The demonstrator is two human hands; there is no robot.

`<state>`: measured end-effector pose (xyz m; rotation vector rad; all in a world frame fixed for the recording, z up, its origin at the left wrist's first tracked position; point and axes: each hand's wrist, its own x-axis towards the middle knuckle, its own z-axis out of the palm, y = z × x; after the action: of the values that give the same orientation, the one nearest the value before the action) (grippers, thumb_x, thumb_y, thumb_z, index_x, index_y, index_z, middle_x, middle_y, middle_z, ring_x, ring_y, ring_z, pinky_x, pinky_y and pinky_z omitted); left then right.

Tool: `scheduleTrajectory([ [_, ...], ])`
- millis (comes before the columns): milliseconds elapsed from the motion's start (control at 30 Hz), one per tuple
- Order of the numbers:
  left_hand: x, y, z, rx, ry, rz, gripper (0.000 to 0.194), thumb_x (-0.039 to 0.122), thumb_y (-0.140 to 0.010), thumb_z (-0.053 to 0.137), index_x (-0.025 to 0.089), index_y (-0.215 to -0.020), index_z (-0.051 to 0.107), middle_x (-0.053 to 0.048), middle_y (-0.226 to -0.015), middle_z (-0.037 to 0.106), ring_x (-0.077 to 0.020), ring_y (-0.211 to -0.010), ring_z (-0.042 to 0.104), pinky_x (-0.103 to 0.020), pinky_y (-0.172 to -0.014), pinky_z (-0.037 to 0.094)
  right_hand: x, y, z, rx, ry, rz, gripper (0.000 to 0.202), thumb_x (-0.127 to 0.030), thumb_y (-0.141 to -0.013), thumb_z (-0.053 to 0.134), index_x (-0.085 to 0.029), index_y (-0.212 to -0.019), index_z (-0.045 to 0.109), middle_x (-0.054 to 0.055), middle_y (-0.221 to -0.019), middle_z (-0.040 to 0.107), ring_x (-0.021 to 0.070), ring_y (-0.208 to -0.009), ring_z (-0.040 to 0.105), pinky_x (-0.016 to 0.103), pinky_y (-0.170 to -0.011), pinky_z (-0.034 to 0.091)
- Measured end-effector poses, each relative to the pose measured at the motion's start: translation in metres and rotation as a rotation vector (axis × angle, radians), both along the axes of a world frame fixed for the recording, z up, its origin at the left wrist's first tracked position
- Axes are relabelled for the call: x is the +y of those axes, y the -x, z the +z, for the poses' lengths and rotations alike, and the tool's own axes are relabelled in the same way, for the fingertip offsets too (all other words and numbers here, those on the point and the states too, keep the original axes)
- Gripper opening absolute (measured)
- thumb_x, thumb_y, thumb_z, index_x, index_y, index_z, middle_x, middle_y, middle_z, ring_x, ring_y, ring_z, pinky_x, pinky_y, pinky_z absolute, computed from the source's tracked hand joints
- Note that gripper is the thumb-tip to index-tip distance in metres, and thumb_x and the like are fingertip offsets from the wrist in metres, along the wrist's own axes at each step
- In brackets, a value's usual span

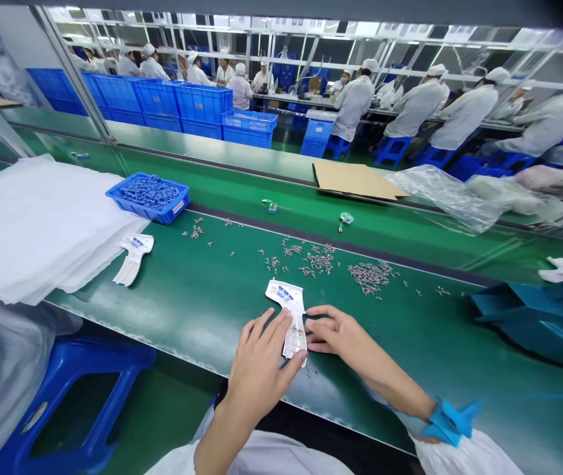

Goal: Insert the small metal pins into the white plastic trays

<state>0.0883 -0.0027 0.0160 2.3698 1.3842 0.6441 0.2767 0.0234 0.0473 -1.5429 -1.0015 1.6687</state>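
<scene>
A white gun-shaped plastic shell half [295,330], with blue pieces in its upper part, lies on the green bench in front of me. My left hand [262,359] holds it from the left, fingers across its grip and thumb at the lower end. On the other side, my right hand [333,333] has bent fingers against the shell's right edge, steadying it; its fingertips are partly hidden. A blue strap [447,422] circles my right wrist. Beyond the shell, small metal screws [318,260] lie in loose heaps, with another pile [371,276] to the right.
A blue tray [173,210] of small blue parts stands left, near white sheets [29,218] and another white shell [134,257]. Small wired boards [345,218] lie on the green strip behind. Cardboard [360,179] and teal material [533,316] are at right; a blue stool [84,369] stands left.
</scene>
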Motion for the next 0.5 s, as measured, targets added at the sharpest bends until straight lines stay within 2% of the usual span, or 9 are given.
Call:
scheduleTrajectory([
  [133,-0.001,0.003,0.0,-0.02,0.009,0.0,0.048,0.04,-0.099,0.051,0.021,-0.143,0.043,-0.007,-0.152,0.046,-0.0275,-0.139,0.042,-0.049,-0.109,0.041,0.008,0.007,0.002,-0.016,0.079,0.041,0.05,-0.043,-0.068,0.085,-0.015,-0.104,0.062,0.001,-0.077,0.068,0.0151,-0.073,0.066,0.029,-0.076,0.059],
  [233,-0.002,0.004,0.0,-0.047,0.021,-0.016,0.05,0.04,-0.1,0.05,0.021,-0.145,0.041,-0.007,-0.152,0.046,-0.0268,-0.14,0.041,-0.049,-0.111,0.041,0.012,0.013,-0.003,-0.012,0.022,0.107,0.048,-0.048,-0.065,0.086,-0.015,-0.091,0.065,-0.002,-0.071,0.062,0.0134,-0.066,0.063,0.027,-0.068,0.058],
  [333,-0.004,0.007,0.001,-0.086,0.033,-0.021,0.054,0.039,-0.1,0.049,0.023,-0.149,0.035,-0.007,-0.154,0.042,-0.0262,-0.143,0.038,-0.048,-0.112,0.04,0.017,0.014,-0.004,-0.004,-0.02,0.168,0.047,-0.055,-0.067,0.082,-0.016,-0.083,0.062,-0.003,-0.07,0.059,0.0136,-0.064,0.061,0.026,-0.059,0.056],
  [433,-0.005,0.014,0.003,-0.156,0.048,0.053,0.057,0.039,-0.1,0.049,0.028,-0.152,0.029,-0.006,-0.157,0.037,-0.0258,-0.143,0.037,-0.046,-0.112,0.043,0.026,0.01,0.0,0.071,0.02,0.165,0.043,-0.052,-0.071,0.079,-0.017,-0.087,0.06,-0.002,-0.071,0.06,0.0135,-0.064,0.06,0.023,-0.055,0.054],
  [500,-0.004,0.021,0.006,-0.192,0.05,0.115,0.056,0.038,-0.1,0.048,0.03,-0.152,0.028,-0.005,-0.156,0.039,-0.0255,-0.143,0.038,-0.046,-0.112,0.044,0.033,0.006,0.003,0.153,0.052,0.129,0.038,-0.046,-0.074,0.079,-0.017,-0.092,0.06,0.0,-0.074,0.063,0.0133,-0.066,0.061,0.023,-0.057,0.054],
])
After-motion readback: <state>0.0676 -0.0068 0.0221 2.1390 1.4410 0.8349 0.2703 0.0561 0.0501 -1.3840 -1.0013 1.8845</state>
